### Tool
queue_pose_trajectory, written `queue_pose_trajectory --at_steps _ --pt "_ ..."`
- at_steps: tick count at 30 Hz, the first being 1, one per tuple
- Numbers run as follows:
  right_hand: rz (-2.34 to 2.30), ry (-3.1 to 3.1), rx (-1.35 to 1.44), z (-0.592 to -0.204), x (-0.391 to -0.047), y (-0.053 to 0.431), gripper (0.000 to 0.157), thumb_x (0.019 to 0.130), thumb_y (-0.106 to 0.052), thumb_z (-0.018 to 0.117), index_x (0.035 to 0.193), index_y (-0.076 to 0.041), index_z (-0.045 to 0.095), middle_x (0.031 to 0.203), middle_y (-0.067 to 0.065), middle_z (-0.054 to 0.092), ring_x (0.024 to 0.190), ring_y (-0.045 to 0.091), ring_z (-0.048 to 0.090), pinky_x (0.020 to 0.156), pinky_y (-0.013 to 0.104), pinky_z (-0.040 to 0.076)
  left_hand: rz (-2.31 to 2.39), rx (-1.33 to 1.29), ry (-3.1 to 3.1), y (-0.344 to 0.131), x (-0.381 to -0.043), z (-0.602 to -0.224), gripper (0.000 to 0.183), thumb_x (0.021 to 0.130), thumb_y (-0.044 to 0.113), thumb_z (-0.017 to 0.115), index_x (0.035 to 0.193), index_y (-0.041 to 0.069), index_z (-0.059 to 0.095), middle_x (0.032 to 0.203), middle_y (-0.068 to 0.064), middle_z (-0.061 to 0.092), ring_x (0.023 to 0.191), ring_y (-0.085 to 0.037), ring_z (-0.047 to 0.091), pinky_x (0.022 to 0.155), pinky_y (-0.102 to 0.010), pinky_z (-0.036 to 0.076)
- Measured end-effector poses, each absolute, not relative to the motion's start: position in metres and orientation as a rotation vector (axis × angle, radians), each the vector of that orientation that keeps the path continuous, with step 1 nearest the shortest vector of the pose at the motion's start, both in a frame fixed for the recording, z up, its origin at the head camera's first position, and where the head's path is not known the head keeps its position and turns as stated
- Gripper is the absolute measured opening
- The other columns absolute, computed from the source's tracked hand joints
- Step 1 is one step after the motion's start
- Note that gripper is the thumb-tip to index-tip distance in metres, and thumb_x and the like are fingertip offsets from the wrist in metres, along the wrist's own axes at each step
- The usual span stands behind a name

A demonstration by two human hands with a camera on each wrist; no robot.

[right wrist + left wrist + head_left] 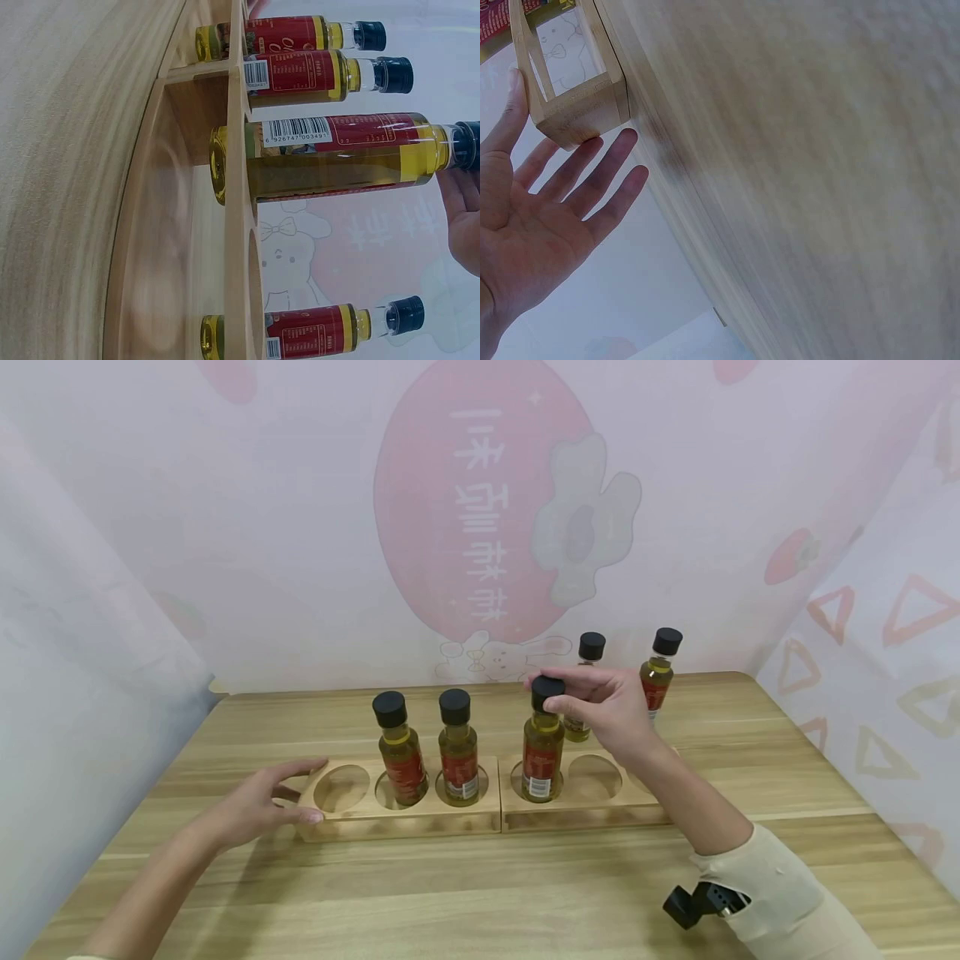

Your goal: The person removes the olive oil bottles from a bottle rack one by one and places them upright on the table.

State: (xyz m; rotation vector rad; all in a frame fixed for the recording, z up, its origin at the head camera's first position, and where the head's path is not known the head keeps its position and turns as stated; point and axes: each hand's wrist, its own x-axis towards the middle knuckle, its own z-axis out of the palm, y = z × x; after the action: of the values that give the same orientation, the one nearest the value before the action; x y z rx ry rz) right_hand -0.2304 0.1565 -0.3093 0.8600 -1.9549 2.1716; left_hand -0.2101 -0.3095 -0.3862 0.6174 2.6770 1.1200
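"Wood is seen below, is it not?"

"Yes, by the table (420, 893) a pale, striped grain is shown. Behind it, a white backdrop (300, 527) is placed, on which a large pink oval (420, 468) with white characters is printed. The right wall (870, 693) is decorated with red and dull yellow triangles, while the left wall (67, 652) is whitish."

"And what is carried by the table?"

"Two wooden racks are set end to end. In the left rack (352, 818), the middle hole is filled by one bottle (405, 764) and the right hole by another bottle (458, 756). Behind the right rack (570, 812), a rear bottle (592, 647) and a far-right bottle (657, 681) are seen."

"How are the hands used?"

"By the right hand (611, 706), the black cap of the held bottle (542, 752) is pinched narrowly; this bottle is placed upright in the left hole of the right rack. Whether its base is supported cannot be told. The left hand (251, 802) is kept wide, with fingers spread about the left rack's outer end."
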Motion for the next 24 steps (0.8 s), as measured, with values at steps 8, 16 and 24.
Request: queue_pose_trajectory --at_steps 8,16,24 --pt "2.146 -1.952 0.850 -0.305 -0.229 0.157 0.037 0.088 0.007 0.078 0.121 -0.011 0.079 0.113 0.011 0.078 0.110 0.019 0.074 0.091 0.029 0.059 1.111 0.629 2.676 -0.310 -0.210 -0.385 0.080 0.090 0.018 0.083 0.151 -0.011 0.040 0.151 -0.039 0.042 0.108 -0.049 0.065 0.078 -0.047 0.061" --pt "2.063 -2.006 0.786 -0.301 -0.229 0.158 0.037 0.088 0.005 0.079 0.123 -0.005 0.076 0.110 0.004 0.079 0.105 0.016 0.075 0.085 0.027 0.060 1.132 0.631 2.663 -0.310 -0.211 -0.387 0.080 0.090 0.017 0.083 0.151 -0.012 0.040 0.151 -0.039 0.041 0.108 -0.048 0.065 0.078 -0.045 0.061" --pt "2.073 -1.997 0.762 -0.295 -0.231 0.158 0.035 0.090 0.007 0.076 0.125 0.002 0.073 0.112 0.005 0.079 0.109 0.018 0.074 0.078 0.022 0.059 1.129 0.637 2.667 -0.311 -0.211 -0.388 0.079 0.090 0.014 0.082 0.151 -0.013 0.040 0.151 -0.039 0.041 0.108 -0.048 0.065 0.078 -0.044 0.061"
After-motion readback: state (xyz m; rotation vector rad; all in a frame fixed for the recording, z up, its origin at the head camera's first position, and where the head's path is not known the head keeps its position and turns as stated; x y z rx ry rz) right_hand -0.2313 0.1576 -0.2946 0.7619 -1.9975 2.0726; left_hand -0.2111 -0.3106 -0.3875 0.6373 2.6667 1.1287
